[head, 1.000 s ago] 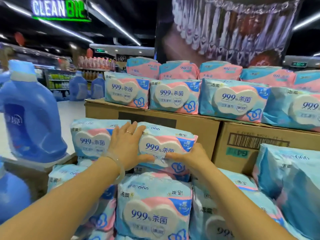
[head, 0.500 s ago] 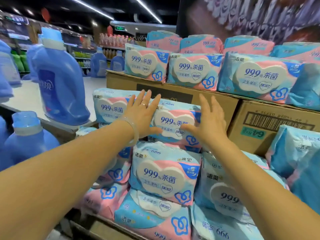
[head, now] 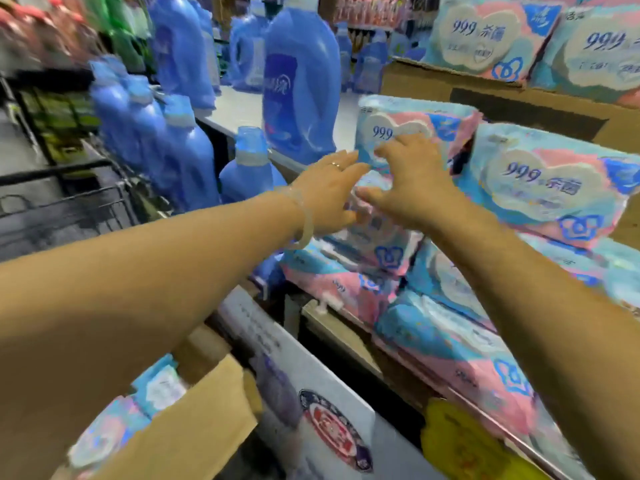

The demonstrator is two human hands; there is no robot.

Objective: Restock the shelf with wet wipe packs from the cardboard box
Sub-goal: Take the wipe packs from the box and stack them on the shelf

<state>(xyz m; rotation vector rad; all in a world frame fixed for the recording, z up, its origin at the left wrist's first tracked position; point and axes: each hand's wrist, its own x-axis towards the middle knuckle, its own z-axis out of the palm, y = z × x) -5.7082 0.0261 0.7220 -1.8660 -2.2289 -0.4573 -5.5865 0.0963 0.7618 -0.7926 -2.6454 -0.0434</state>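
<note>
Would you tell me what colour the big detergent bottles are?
Blue, as on the tall detergent bottle, clearest in the head view.

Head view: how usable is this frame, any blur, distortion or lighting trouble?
Head view: motion blur smears the left edge and the detergent bottles; the cardboard box at the bottom is soft too. Wide-angle distortion bends the forearms. Lighting is dim and bluish, without harsh glare. The left hand, the right hand and the "999" print on the wet wipe pack remain readable.
</note>
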